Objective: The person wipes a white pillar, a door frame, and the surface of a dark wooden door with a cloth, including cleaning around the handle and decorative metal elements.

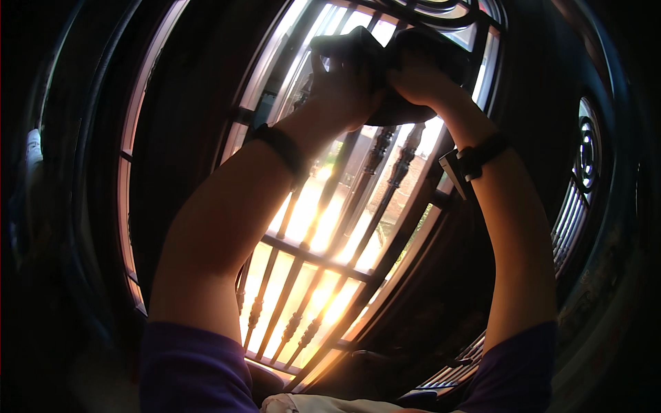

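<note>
Both my arms reach up in front of a bright barred door or window. My left hand [344, 86] grips the left side of a dark, soft-looking thing [401, 112], its fingers curled up around it. On the other side my right hand [417, 74] holds the same thing, close beside the left. Against the glare the thing is nearly black, so I cannot make out its kind; it has a peaked upper left edge and a rounded bottom. Some fingers are lost in shadow.
Behind my hands stands a tall metal grille [320, 258] with twisted upright bars and scrolls on top. A dark band [279, 148] circles my left wrist, a dark watch [470, 164] my right. Pale cloth [330, 403] shows at the lower edge. Deep shadow surrounds the grille.
</note>
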`<state>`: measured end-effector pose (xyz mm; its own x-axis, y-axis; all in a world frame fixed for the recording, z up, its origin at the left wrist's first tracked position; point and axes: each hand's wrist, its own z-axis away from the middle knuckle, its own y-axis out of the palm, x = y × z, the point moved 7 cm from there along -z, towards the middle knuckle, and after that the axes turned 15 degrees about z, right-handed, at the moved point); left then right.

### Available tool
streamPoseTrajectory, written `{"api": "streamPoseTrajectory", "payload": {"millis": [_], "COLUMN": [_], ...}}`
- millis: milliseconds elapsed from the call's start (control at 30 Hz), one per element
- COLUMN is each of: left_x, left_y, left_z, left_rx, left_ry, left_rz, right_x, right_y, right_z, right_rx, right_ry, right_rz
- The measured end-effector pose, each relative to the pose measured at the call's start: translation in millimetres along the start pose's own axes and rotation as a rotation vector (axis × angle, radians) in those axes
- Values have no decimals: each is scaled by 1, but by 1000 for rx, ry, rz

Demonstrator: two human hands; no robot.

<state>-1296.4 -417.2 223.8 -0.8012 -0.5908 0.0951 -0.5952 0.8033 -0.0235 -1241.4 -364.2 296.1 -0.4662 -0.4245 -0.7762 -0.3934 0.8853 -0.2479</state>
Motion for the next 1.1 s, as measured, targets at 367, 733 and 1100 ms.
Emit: {"api": "streamPoseTrajectory", "payload": {"millis": [367,733,1100], "left_x": [14,7,33], "left_y": [-46,-59,-37], "left_z": [124,94,-22], "left_rx": [121,367,-174], "left_ry": [0,174,431], "left_rz": [692,499,584], "right_x": [145,134,22], "right_y": [27,9,-14], "right_z": [4,60,27], "right_rx": [-384,-465,-165], "right_ry": [-364,-341,121], "right_rz": [-77,-176,-196]}}
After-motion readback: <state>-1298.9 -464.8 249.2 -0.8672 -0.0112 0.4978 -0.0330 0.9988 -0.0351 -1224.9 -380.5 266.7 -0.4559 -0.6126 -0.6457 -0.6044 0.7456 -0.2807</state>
